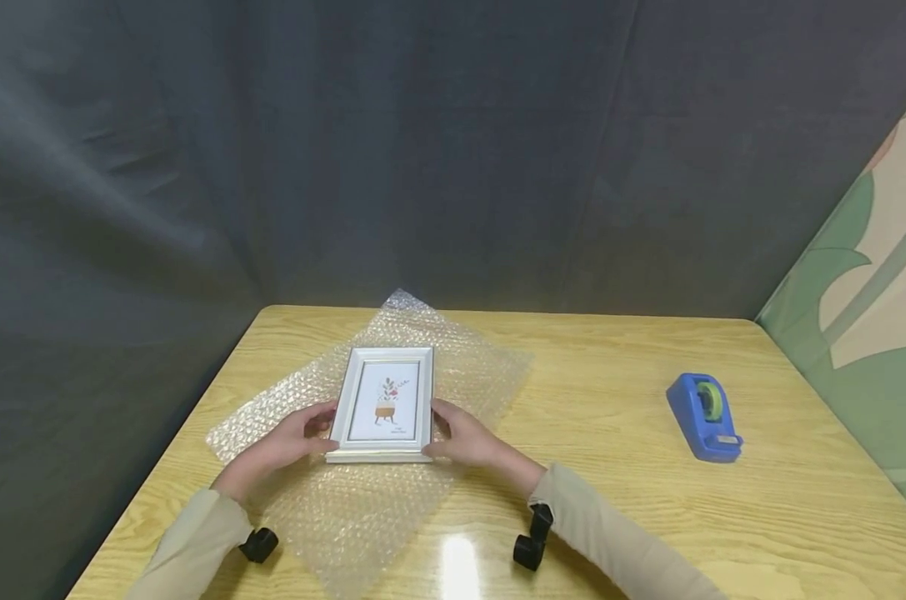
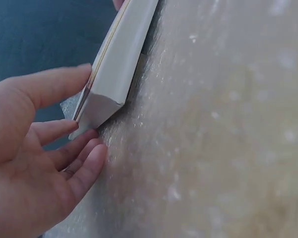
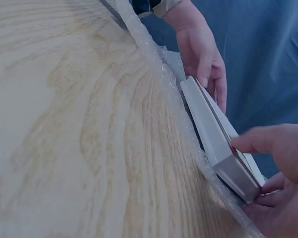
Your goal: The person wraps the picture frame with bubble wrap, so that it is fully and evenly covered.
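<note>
A white picture frame (image 1: 383,404) with a drawing of a potted plant lies face up on a sheet of bubble wrap (image 1: 358,521). My left hand (image 1: 291,437) holds its left side near the front corner, thumb on the front face and other fingers along the edge. On the opposite side, my right hand (image 1: 463,437) grips the right edge in the same way. The left wrist view shows the frame's thick side (image 2: 119,54) between thumb and fingers. In the right wrist view, both hands are on the frame (image 3: 208,129), close above the wrap.
A blue tape dispenser (image 1: 703,421) with a green roll stands on the right of the wooden table (image 1: 595,400). Dark curtain (image 1: 453,158) hangs behind and to the left. At the right is a leaf-patterned cloth (image 1: 873,333). The wrap's far corner reaches the table's back edge.
</note>
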`<state>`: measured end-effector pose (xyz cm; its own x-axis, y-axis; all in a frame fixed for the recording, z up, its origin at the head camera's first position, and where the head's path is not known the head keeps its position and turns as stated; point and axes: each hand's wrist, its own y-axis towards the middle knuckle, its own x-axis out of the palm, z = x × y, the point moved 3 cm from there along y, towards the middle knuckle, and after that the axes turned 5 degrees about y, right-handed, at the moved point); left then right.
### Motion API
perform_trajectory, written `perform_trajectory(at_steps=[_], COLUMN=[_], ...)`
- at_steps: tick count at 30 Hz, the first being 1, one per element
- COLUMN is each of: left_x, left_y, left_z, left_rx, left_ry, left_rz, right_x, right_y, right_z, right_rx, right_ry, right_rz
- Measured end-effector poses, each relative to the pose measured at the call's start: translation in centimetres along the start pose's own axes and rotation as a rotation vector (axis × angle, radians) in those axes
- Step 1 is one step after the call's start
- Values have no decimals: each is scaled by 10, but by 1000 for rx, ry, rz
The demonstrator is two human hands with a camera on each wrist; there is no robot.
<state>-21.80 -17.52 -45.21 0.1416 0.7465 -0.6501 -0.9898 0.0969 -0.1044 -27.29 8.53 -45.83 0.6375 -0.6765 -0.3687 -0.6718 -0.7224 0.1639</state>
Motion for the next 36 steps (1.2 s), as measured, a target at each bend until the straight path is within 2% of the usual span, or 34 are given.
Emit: perform_trajectory(at_steps=[3,10,20,24,31,36], left_x=[1,1,-5,-3,-2,-2], left_y=[-5,-7,-6,-5,-6,-3], left_z=[-2,-7,-8,-7,-3,-3], left_rx=[14,-6,32,25,-7,13], left_ry=[-41,-109,-150,-144,-75,-64], left_rz=[-22,-19,-4,-10,-7,-8], right_x=[0,1,4,5,5,1], right_y=[-3,-5,-2,-3,-3,-1], right_z=[-2,-3,-4,-3,-3,-1], right_rx=[-23,-13,-10,22,82,133], right_ry=[-1,-49,-67,-55,-4,-4], right_rz=[-44,-20,-13,-8,7,12])
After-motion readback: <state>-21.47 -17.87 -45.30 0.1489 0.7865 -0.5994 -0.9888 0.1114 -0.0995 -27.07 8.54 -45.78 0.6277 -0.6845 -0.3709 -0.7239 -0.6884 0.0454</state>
